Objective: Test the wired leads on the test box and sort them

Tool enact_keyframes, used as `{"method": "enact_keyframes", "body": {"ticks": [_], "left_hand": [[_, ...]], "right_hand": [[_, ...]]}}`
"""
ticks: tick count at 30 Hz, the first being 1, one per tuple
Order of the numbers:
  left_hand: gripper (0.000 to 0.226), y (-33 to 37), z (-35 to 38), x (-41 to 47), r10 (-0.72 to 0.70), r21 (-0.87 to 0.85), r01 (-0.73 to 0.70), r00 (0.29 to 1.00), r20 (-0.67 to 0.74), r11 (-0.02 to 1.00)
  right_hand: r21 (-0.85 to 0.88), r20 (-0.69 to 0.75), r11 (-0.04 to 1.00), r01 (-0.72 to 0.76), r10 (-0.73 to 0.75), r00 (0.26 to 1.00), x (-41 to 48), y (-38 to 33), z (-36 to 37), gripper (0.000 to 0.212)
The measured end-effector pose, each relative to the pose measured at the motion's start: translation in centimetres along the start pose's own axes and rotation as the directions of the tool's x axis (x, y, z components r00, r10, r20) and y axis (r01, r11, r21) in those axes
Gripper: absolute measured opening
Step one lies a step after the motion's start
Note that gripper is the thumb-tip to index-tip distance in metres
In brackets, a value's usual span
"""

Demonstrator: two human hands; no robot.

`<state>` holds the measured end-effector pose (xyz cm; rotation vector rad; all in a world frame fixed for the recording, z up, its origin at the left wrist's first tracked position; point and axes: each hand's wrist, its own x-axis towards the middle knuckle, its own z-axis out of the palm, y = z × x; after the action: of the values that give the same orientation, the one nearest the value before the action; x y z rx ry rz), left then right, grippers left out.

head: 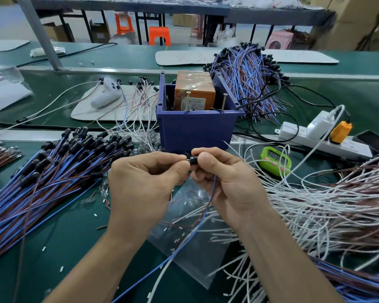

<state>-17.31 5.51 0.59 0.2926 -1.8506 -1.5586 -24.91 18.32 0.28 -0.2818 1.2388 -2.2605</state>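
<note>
My left hand [140,184] and right hand [225,186] pinch the black socket [192,160] of a blue-and-brown lead [208,201]. Its tail may snag the loose white wires [315,204].

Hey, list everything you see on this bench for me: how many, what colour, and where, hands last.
blue bin: one, blue, bench centre
test box: one, orange, inside the blue bin
screws: two, metal, upright at the bin's front rim
left lead pile: many, blue and brown with black caps, bench left
far lead pile: many, blue and brown, behind the bin to the right
white leads: many, white, bench right
green timer: one, green, right of the bin
power strip: one, white, far right
orange plug: one, orange, in the power strip
plastic bag: one, clear, under the hands
held lead: one, blue and brown, black cap, between both hands
left hand: pinches the held lead's cap
right hand: pinches the held lead's cap
</note>
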Motion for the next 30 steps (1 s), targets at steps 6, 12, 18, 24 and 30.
{"method": "enact_keyframes", "body": {"ticks": [6,12,18,24,30], "left_hand": [[0.021,0.1,-0.58,0.4,0.036,0.127,-0.036,0.999,0.0,0.991],[0.018,0.14,-0.45,0.77,-0.027,0.044,0.025,0.999,0.038,0.999],[0.017,-0.01,-0.48,0.76,-0.047,-0.034,0.049,0.998,0.052,0.998],[0.019,-0.21,-0.72,0.87,-0.037,-0.05,0.041,0.996,0.083,0.998],[0.023,-0.41,-0.82,0.9,-0.085,-0.054,0.091,0.99,0.108,0.994]], "right_hand": [[-0.086,-0.02,0.992,0.092,-0.094,0.995,0.01,0.26,0.29,0.008],[-0.045,-0.012,0.997,0.066,-0.067,0.998,0.15,0.15,-0.04,0.01],[-0.073,-0.008,0.994,0.08,-0.081,0.997,0.15,0.25,0.06,0.01],[-0.099,0.0,0.991,0.087,-0.087,0.996,0.01,0.19,0.15,0.009],[-0.128,-0.006,0.989,0.073,-0.074,0.997,-0.05,0.33,0.14,0.013]]}}
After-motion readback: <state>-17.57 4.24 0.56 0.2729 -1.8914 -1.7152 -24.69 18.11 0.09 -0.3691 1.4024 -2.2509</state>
